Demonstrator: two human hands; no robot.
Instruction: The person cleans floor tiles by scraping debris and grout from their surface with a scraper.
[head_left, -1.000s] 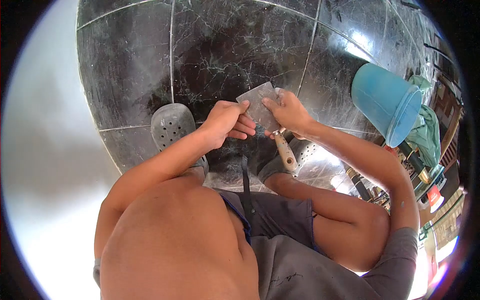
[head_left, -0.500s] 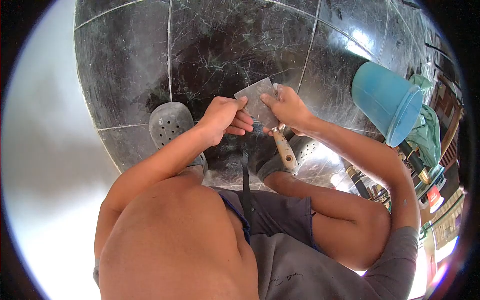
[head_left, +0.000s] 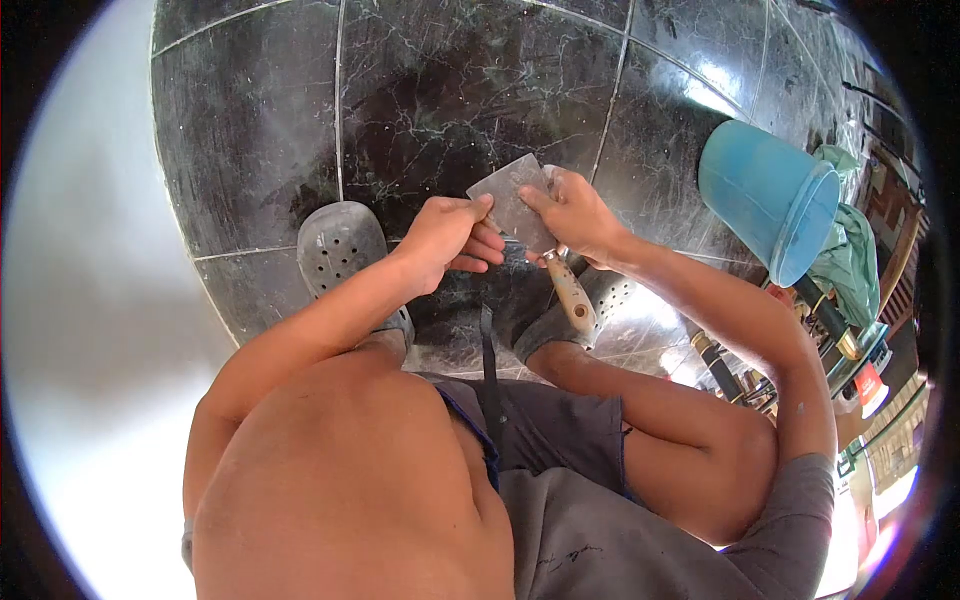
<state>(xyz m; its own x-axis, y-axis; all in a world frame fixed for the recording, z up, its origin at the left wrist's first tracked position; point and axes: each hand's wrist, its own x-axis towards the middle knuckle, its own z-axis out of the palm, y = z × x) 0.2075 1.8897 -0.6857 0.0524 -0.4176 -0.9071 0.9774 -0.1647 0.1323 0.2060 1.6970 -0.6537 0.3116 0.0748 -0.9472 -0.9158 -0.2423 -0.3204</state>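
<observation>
A putty knife (head_left: 516, 205) with a wide, stained grey metal blade is held over the floor between my feet. Its worn wooden handle (head_left: 571, 296) points back toward me. My right hand (head_left: 582, 218) grips the right side of the blade, thumb on top and fingers underneath. At the left edge of the blade, my left hand (head_left: 450, 238) pinches with the thumb, while its other fingers curl below. Something pale shows by my right index finger, too small to make out. The undersides of the blade and several fingertips are hidden.
Black marbled floor tiles (head_left: 450, 90) lie below. A blue bucket (head_left: 765, 195) rests tilted at the right, with green cloth or plastic (head_left: 850, 265) behind it. A pale wall (head_left: 100, 250) stands at the left. Grey clogs (head_left: 340, 245) are on my feet.
Both hands keep almost the same hold on the putty knife. The view has shifted slightly, so the bucket appears a little further left.
</observation>
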